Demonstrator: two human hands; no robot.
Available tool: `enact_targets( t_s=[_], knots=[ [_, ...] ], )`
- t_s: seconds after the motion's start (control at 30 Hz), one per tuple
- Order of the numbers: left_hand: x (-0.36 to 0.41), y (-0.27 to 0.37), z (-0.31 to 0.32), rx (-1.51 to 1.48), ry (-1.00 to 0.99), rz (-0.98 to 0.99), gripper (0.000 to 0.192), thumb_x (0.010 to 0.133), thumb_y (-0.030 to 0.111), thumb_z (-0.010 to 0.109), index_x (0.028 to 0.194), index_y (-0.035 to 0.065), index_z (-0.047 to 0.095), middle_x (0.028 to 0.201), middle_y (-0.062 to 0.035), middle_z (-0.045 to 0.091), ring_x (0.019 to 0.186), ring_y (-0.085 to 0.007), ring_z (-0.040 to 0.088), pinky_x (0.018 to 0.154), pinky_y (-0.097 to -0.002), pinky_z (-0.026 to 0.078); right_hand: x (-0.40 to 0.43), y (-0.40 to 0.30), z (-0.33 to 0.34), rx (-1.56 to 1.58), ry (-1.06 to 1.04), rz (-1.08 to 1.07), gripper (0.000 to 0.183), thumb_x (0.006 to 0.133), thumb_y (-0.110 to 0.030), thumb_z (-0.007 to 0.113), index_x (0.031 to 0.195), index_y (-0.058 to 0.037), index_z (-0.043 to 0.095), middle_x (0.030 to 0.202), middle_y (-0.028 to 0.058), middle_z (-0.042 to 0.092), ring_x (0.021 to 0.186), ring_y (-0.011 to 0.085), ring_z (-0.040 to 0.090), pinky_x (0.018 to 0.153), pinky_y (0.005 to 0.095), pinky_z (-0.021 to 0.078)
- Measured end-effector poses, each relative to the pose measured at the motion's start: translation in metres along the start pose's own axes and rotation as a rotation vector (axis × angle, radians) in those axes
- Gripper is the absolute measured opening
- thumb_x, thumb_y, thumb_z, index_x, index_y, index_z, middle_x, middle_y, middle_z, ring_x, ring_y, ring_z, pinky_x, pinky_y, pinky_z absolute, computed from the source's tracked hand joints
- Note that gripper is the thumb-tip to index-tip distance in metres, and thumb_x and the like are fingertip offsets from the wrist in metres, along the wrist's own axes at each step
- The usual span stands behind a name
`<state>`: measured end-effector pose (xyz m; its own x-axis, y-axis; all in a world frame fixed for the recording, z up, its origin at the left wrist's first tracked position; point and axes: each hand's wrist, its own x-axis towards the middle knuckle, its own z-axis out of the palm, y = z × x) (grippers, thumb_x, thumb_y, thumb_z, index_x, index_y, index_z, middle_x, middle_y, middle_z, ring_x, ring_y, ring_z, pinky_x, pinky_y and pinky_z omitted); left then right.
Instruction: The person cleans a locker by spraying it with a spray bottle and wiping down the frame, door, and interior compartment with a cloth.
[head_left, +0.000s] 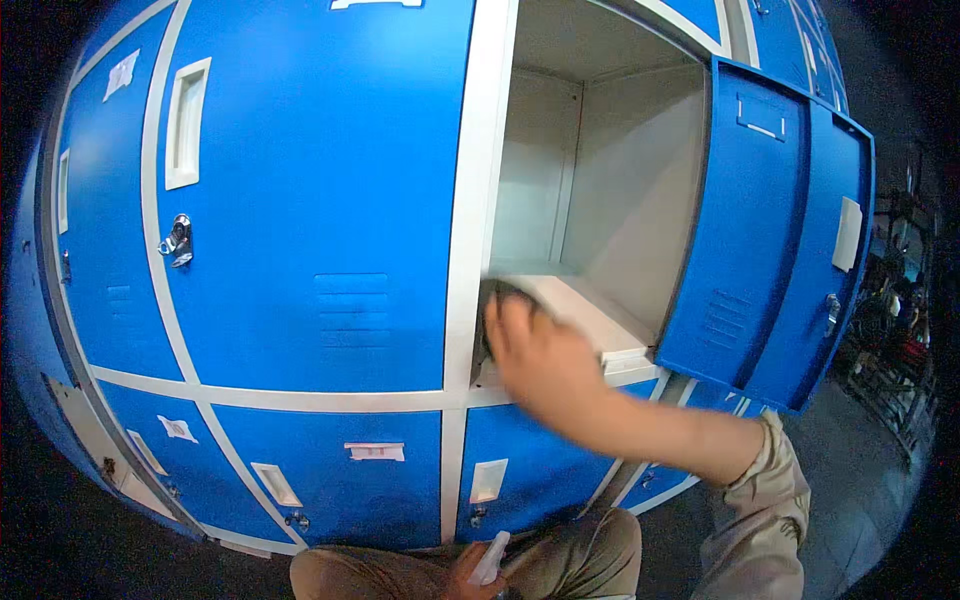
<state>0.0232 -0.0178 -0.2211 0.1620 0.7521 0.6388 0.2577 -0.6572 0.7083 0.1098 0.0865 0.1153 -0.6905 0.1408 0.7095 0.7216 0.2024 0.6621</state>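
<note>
My right hand (544, 360), blurred, reaches into the open locker compartment (637, 172) at its lower left front corner. Its fingers press on a dark, cloth-like item (491, 296), mostly hidden beneath them. Past the hand, a pale flat panel (585, 307) covers part of the compartment floor. The compartment's blue metal door (757, 240) is swung out to the right. Low in the view, between my knees, my left hand (466, 574) holds a translucent white plastic object (491, 559); its lower part is hidden, so its exact kind is unclear.
A closed blue locker door (315, 187) with a key in its lock (178, 240) stands left of the opening. Smaller closed lockers (360, 480) line the bottom row, near my knees (337, 574). Dark floor (840, 480) and cluttered equipment (892, 322) lie at the right.
</note>
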Motion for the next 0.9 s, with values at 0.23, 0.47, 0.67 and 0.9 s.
enact_targets(
  t_s=[0.23, 0.47, 0.67, 0.9],
  knots=[
    [-0.003, 0.001, -0.008, 0.154, -0.059, -0.008, 0.062, 0.086, 0.028, 0.061, 0.137, 0.0012, 0.039, 0.126, -0.0191, 0.051, 0.104, -0.0307, 0.056, 0.084, -0.0395, 0.044, -0.032, -0.008, -0.002, 0.208, -0.036, -0.150, 0.040, 0.078, -0.016, 0.053, 0.115, -0.0026, 0.057, 0.082, 0.0039, 0.048, 0.063, 0.0143, 0.055, 0.046, 0.0272, 0.0460],
    [0.000, 0.005, -0.005, 0.300, 0.017, 0.054, 0.066, 0.083, 0.025, 0.065, 0.139, 0.0024, 0.037, 0.127, -0.0203, 0.050, 0.107, -0.0308, 0.055, 0.087, -0.0404, 0.043, 0.051, 0.053, 0.006, 0.190, 0.148, 0.132, 0.048, 0.079, -0.017, 0.054, 0.126, -0.0110, 0.050, 0.089, 0.0093, 0.054, 0.062, 0.0215, 0.061, 0.046, 0.0355, 0.0493],
    [0.007, 0.004, -0.011, 0.232, -0.191, -0.200, 0.070, 0.082, 0.012, 0.064, 0.143, 0.0069, 0.031, 0.128, -0.0206, 0.050, 0.110, -0.0306, 0.053, 0.086, -0.0398, 0.044, 0.165, 0.140, 0.006, 0.068, 0.582, 0.317, 0.041, 0.082, -0.017, 0.049, 0.122, -0.0217, 0.054, 0.088, 0.0156, 0.061, 0.070, 0.0339, 0.065, 0.056, 0.0450, 0.0518],
    [-0.011, -0.016, 0.001, -0.132, -0.121, -0.236, 0.072, 0.084, 0.007, 0.061, 0.146, 0.0113, 0.025, 0.131, -0.0184, 0.046, 0.102, -0.0253, 0.055, 0.072, -0.0372, 0.048, 0.178, 0.149, -0.019, 0.330, 0.452, 0.373, 0.043, 0.085, -0.013, 0.043, 0.128, -0.0102, 0.051, 0.095, 0.0208, 0.062, 0.081, 0.0383, 0.062, 0.072, 0.0450, 0.0500]
  ],
)
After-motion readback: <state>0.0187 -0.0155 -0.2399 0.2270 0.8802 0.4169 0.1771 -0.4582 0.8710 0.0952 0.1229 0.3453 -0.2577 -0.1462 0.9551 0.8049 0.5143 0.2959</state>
